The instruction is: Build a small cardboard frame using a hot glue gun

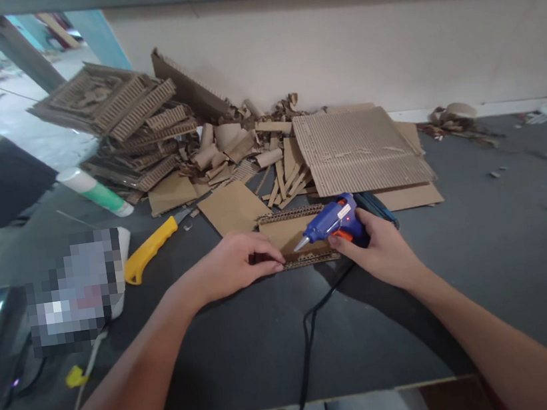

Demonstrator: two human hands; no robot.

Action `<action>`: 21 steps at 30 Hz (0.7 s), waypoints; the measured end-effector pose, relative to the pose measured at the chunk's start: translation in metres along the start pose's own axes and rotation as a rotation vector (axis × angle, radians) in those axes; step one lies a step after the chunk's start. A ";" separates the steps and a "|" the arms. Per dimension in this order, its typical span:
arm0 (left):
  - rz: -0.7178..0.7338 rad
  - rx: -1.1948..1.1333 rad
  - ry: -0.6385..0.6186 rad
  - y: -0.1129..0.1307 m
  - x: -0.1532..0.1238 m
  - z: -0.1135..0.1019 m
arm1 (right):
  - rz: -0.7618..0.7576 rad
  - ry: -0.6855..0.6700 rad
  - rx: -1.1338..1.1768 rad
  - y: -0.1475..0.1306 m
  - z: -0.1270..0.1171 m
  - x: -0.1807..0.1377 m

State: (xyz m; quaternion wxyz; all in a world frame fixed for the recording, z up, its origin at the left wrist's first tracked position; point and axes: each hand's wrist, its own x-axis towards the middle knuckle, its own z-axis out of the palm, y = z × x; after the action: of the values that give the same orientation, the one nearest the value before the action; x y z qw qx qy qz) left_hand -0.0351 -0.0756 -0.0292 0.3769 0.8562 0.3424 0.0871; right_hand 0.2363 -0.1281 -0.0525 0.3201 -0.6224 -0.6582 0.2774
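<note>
A small cardboard piece (290,233) with corrugated strips along its edges lies on the dark grey table (487,257). My left hand (233,264) pinches its left near corner, fingers closed on it. My right hand (382,248) grips a blue glue gun (333,218) with an orange trigger. The gun's metal nozzle points left and down, just above the near edge of the piece. The gun's black cord (311,341) runs toward me and off the table's front edge.
A yellow-handled utility knife (151,249) lies to the left. Behind stand a heap of cardboard scraps (240,149), stacked corrugated panels (122,124), a large corrugated sheet (357,150) and a white-green tube (95,191). A blurred object (77,288) sits at the left.
</note>
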 end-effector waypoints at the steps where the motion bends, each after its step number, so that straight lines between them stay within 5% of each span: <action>1: 0.007 0.004 -0.003 0.000 0.000 0.000 | -0.004 0.001 -0.009 -0.001 0.000 0.000; 21: 0.057 0.040 0.033 0.003 0.000 0.002 | 0.064 -0.085 -0.059 -0.005 -0.005 0.000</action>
State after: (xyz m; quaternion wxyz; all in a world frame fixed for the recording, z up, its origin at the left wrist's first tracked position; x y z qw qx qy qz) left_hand -0.0329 -0.0777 -0.0288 0.3515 0.8715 0.3255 0.1051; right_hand 0.2373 -0.1281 -0.0453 0.2646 -0.6398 -0.6589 0.2941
